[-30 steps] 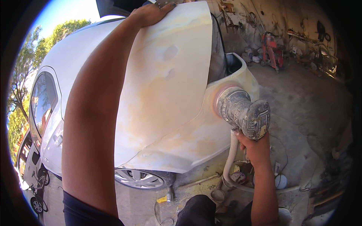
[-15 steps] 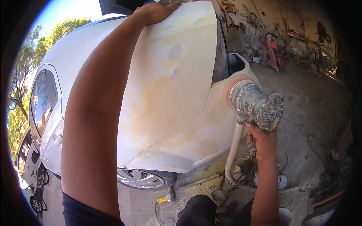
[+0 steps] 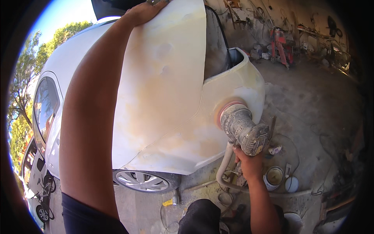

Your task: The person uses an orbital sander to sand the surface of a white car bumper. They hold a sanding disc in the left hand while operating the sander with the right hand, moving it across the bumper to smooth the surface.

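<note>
My right hand (image 3: 249, 165) is wrapped round the handle of a dusty grey power sander (image 3: 243, 128). Its round, reddish-rimmed pad lies against the corner of the car's bumper (image 3: 249, 84), whose paint is sanded to yellowish and white patches. A pale hose (image 3: 223, 167) runs down from the tool. Up at the far edge of the white rear side panel (image 3: 163, 101), my left hand (image 3: 144, 13) rests with its fingers stretched out, holding nothing that I can see. That panel shows beige patches and small grey spots.
Below the panel is the car's wheel (image 3: 142, 181). An open can (image 3: 274, 176) and a small white-rimmed container (image 3: 291, 184) stand on the floor by my right forearm. A yellow-ended air fitting (image 3: 169, 202) lies near my knee. Farther back stands a red wheeled machine (image 3: 280, 45).
The sander has moved with my right hand down the bumper, away from the dark light opening. My left hand stays at the panel's far edge. The view has shifted slightly.
</note>
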`<state>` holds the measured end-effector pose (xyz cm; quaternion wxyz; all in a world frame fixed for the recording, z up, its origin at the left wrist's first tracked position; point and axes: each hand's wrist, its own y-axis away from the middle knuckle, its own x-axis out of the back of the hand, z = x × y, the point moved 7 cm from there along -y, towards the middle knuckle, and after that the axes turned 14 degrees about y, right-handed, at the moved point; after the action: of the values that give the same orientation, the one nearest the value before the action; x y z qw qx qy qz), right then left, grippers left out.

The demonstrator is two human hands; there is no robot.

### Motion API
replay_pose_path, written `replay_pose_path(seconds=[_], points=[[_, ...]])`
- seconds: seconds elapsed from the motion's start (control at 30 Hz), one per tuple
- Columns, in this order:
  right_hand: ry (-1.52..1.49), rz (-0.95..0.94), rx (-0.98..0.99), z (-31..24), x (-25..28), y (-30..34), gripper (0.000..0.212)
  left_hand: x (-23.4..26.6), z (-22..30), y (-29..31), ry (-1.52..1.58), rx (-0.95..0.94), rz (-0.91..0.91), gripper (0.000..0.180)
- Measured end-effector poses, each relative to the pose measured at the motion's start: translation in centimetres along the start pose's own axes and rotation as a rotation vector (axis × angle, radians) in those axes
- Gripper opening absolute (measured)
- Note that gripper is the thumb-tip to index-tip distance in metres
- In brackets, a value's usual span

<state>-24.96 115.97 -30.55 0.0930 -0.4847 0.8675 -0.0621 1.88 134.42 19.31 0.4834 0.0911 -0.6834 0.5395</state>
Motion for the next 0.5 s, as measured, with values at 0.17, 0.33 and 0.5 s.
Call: replay_pose_path(seconds=[0.17,0.33,0.5], points=[[0.288,-0.023,0.331,1.6,-2.0,1.8,0.029,-0.7,1.4,0.3,0.069,-0.040,0.005,0.090],[0.460,-0.052,0.396,1.6,-5.8,3.6,0.035,-0.8,0.7,0.1,0.202,-0.029,-0.107,0.084],[0.397,-0.047,0.361,-2.1,-3.3,1.3,0.042,0.5,-3.9,-0.9,0.088,-0.010,-0.015,0.089]])
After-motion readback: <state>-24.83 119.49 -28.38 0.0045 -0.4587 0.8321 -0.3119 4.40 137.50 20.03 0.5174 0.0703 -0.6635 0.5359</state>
